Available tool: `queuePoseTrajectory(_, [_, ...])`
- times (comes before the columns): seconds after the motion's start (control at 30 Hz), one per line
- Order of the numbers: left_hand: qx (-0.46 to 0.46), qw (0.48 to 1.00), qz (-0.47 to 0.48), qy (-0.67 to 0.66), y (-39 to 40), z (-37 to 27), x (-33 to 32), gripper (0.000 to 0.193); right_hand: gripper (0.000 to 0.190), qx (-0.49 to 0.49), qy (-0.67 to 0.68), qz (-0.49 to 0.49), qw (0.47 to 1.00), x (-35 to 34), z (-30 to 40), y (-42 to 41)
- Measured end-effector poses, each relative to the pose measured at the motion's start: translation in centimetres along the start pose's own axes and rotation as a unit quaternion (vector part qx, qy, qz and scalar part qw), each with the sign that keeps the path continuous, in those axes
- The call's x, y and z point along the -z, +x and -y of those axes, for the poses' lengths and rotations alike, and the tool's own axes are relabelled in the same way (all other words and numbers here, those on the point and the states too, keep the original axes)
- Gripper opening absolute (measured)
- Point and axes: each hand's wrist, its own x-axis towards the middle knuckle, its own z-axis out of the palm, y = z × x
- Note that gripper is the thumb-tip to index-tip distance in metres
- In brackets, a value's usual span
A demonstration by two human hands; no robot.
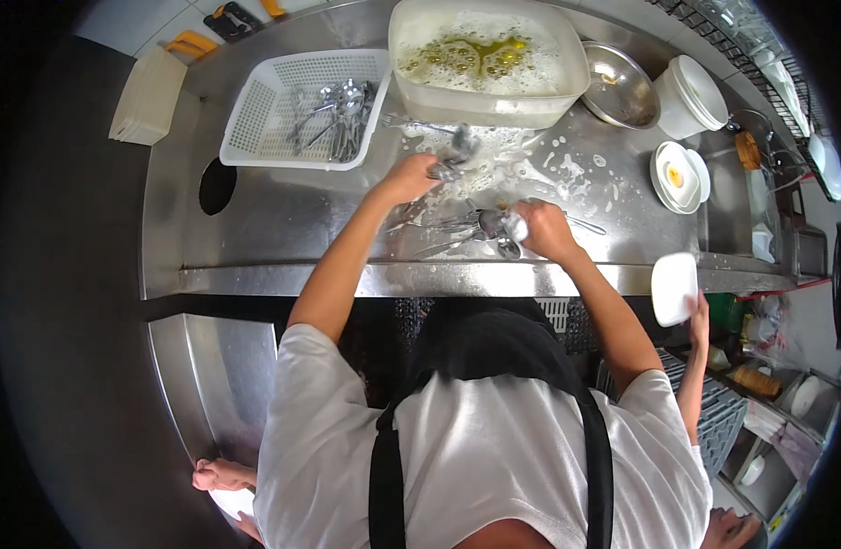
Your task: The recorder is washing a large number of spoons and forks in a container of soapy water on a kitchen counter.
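My left hand [412,178] grips several pieces of metal cutlery [451,169]; their heads are blurred above the wet, foamy steel counter [290,226]. In my right hand [548,232] is a white, suds-covered wad [515,226], maybe a scouring pad. It is against a loose pile of spoons and other cutlery [455,225] near the counter's front edge. Above my left hand a fork [413,123] lies in the suds. At the back stands a large plastic tub [489,108] of foamy, yellow-green liquid. A white perforated basket [266,113] to its left holds more cutlery along its right side.
Right of the tub are a steel bowl [623,89], white buckets [688,96] and stacked white dishes [676,180]. A round hole [218,187] opens at the counter's left. Another person's hand [699,319] holds a white dish [674,288]; other hands [221,475] show lower left.
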Motion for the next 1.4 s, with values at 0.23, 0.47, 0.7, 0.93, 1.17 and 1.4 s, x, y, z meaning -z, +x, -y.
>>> queuePoseTrajectory(0.23, [0.178,0.893,-0.070,-0.408,-6.6,-0.4,2.3,0.021,0.027,0.130,0.006,0.054,0.990,-8.0,7.5,8.4])
queuePoseTrajectory(0.47, [0.274,0.816,-0.250,-0.444,-12.6,2.2,1.2,0.017,0.030,0.143,0.026,0.072,0.987,-8.7,8.8,8.4])
queuePoseTrajectory(0.7, [0.285,0.652,-0.226,-0.665,-9.7,0.2,-2.7,0.051,0.039,-0.105,0.284,-0.144,0.942,-6.7,9.9,12.8])
queuePoseTrajectory(0.93, [0.269,0.547,-0.200,-0.767,-7.2,-1.8,-6.6,0.074,0.040,-0.195,0.173,0.114,0.959,-8.0,9.5,15.7])
queuePoseTrajectory(1.17, [0.312,0.617,-0.171,-0.702,-6.3,0.7,-7.2,0.036,0.056,-0.218,0.261,-0.124,0.932,-10.5,8.1,14.7])
queuePoseTrajectory(1.4, [0.337,0.689,-0.240,-0.595,-6.2,1.2,-8.8,0.021,0.071,-0.237,0.314,-0.137,0.909,-12.3,11.1,9.0])
